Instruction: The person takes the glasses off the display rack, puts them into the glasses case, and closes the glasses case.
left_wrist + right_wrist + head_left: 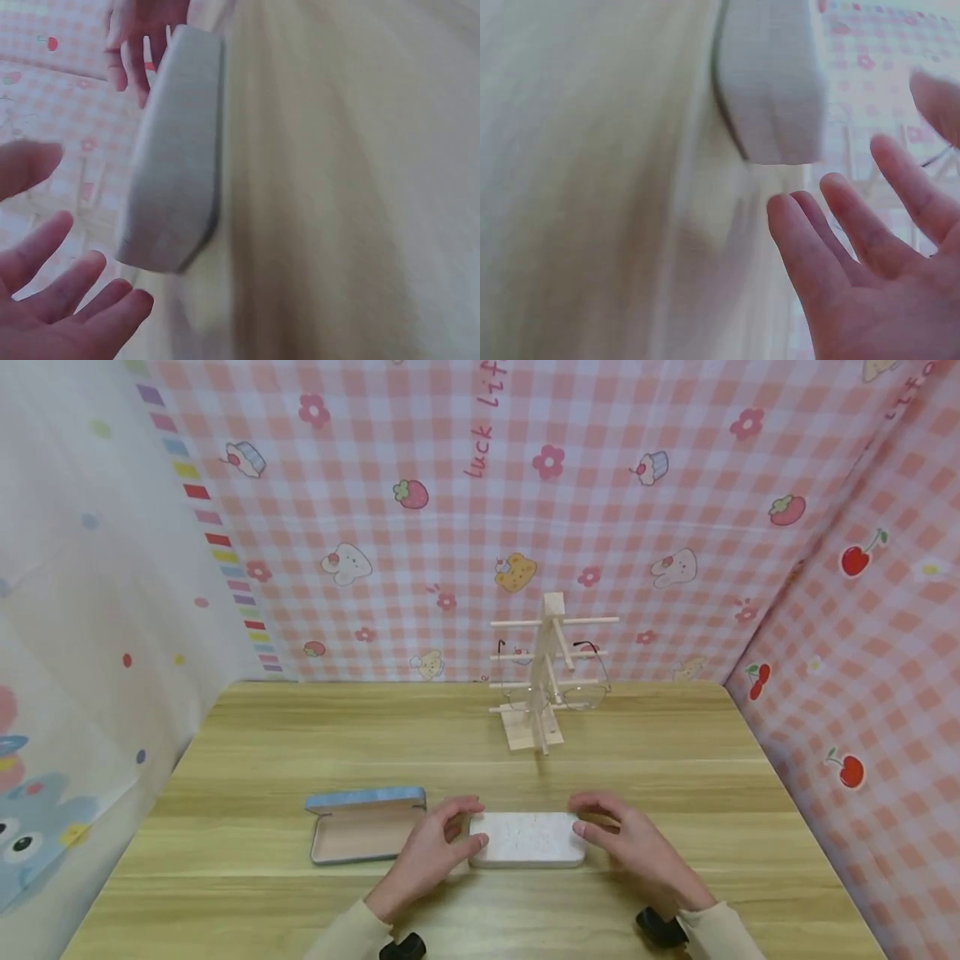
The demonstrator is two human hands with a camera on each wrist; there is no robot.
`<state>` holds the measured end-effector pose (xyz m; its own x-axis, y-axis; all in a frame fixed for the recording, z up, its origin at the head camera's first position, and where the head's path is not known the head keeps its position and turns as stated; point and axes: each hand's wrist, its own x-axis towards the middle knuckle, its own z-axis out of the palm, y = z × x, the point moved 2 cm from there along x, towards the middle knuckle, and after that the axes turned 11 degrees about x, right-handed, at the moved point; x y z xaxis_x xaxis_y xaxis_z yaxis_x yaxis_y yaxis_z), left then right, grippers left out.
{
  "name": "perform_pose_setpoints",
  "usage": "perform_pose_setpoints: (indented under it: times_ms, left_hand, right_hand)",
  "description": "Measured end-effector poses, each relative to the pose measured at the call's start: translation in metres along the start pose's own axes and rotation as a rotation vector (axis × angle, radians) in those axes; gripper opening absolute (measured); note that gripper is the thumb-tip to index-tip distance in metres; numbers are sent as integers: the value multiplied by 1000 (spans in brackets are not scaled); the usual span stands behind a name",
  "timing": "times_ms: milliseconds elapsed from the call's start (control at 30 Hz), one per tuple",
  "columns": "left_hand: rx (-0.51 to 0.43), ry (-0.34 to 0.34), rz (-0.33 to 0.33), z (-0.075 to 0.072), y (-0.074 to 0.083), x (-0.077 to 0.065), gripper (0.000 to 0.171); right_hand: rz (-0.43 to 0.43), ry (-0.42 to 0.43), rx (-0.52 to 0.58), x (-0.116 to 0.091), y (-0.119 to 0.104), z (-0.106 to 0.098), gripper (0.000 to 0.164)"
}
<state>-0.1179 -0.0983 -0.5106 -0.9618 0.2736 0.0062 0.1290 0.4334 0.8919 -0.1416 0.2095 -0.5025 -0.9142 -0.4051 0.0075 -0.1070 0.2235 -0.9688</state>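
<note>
A closed white glasses case [527, 840] lies lengthwise on the wooden table, near the front. My left hand [438, 845] is at its left end, thumb and fingers spread around the corner. At the right end is my right hand [628, 839], fingers likewise apart. In the left wrist view a gap shows between the fingers and the case [176, 157]. The right wrist view has the fingertips [786, 214] just off the end of the case [772, 90]. Left of the left hand lies a blue glasses case [365, 835], lid up, with a pale, bare lining.
Behind the white case stands a wooden glasses rack [551, 668] with several pegs. A pair of thin-framed glasses [588, 697] hangs on its lower part. Patterned cloth [480, 527] encloses the back and sides of the table [675, 760].
</note>
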Motion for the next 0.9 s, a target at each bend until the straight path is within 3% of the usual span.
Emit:
perform_pose_setpoints:
  times_ms: [300, 533, 633, 767, 900]
  left_hand:
    - [-195, 155, -12, -8, 26, 11, 33]
    - [-298, 260, 10, -17, 46, 27, 28]
    - [-390, 302, 7, -20, 56, 36, 29]
    - [-539, 326, -12, -24, 68, 46, 31]
    - [-629, 327, -12, -27, 79, 55, 32]
  right_hand:
    - [-36, 223, 144, 7, -16, -11, 35]
    - [-125, 325, 305, 19, -30, -15, 39]
    - [-138, 361, 339, 24, -39, -17, 42]
    - [-137, 410, 367, 31, -49, -19, 45]
    - [-126, 460, 371, 36, -59, -21, 48]
